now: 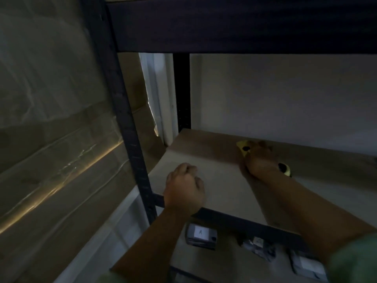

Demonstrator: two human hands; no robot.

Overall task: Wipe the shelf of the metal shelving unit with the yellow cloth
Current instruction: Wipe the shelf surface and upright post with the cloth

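A brown board shelf (216, 160) sits in a dark metal shelving unit (132, 152). The yellow cloth (243, 147) with black dots lies on the shelf toward the back, and my right hand (261, 160) lies on top of it, pressing it down; only the cloth's corners show past the hand. My left hand (183, 188) rests near the shelf's front left edge with its fingers curled under, holding nothing that I can see.
A dark shelf beam (244, 25) crosses overhead. Plastic-wrapped cardboard boxes (51, 119) stand to the left of the unit. A lower shelf holds several small boxes (201, 234). A pale wall (285, 99) is behind the shelf.
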